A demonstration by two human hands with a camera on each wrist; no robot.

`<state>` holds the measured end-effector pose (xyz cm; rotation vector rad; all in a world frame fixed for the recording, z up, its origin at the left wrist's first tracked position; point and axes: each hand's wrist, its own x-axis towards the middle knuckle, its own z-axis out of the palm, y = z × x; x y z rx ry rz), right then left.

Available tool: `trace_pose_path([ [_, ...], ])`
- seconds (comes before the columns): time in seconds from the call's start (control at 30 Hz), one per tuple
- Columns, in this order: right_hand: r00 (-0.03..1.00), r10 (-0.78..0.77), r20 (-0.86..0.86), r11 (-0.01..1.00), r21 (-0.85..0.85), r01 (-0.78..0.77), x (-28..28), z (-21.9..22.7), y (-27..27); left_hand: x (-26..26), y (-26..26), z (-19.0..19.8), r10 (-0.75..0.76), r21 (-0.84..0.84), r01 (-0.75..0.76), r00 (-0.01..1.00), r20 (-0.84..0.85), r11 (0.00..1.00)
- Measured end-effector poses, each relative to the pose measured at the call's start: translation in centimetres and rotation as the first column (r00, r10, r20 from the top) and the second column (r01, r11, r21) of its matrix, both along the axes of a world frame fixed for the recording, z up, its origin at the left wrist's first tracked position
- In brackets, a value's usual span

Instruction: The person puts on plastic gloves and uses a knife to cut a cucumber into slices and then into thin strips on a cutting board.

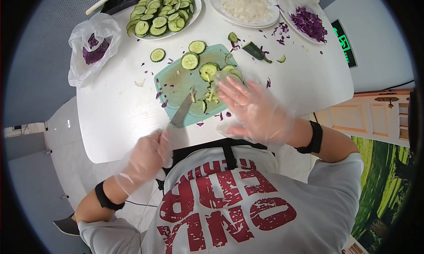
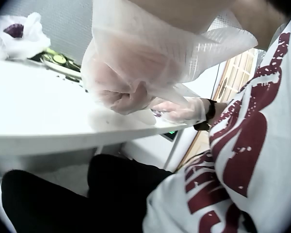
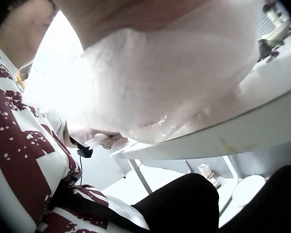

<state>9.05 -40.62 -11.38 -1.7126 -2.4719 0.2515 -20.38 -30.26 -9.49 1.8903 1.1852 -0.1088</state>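
Note:
In the head view my left hand, in a clear plastic glove, grips the handle of a knife. Its blade lies across the near left part of a green cutting board. My gloved right hand reaches over the board's right side, fingers extended beside and partly over overlapping cucumber slices. Larger slices and thin cucumber strips lie on the board. The left wrist view shows my left hand curled near the table edge; its grip is partly hidden.
Behind the board stand a plate of cucumber slices, a plate of white pieces and a plate of shredded purple cabbage. A bag with cabbage is at the left. A cucumber end and scattered shreds lie on the table.

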Motion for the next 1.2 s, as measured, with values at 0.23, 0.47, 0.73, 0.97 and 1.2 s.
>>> trace_pose_path([
  [0.23, 0.996, 0.085, 0.025, 0.996, -0.007, -0.084, -1.0, -0.4, 0.3, 2.4, -3.4, -0.1, 0.030, -0.102, -0.028, 0.999, 0.017, 0.994],
  [0.47, 0.997, 0.068, 0.034, 0.995, -0.078, -0.065, -1.5, -0.4, 0.5, 5.0, -3.9, 1.0, 0.040, -0.327, -0.053, 0.998, -0.047, 0.944],
  [0.73, 0.989, 0.126, -0.080, 0.991, -0.043, -0.130, -1.6, 0.5, 0.9, 3.8, -4.0, -0.6, 0.094, -0.256, -0.054, 0.985, 0.147, 0.965],
  [0.97, 0.994, 0.106, -0.009, 0.993, 0.051, -0.105, -1.3, 2.4, 3.2, 4.4, -1.8, 1.5, 0.238, -0.314, -0.141, 0.925, 0.295, 0.939],
  [1.2, 0.987, 0.107, 0.123, 0.940, 0.311, -0.141, 1.1, 4.1, 11.8, 7.2, 5.2, 2.6, 0.154, -0.021, -0.158, 0.910, 0.385, 0.987],
])
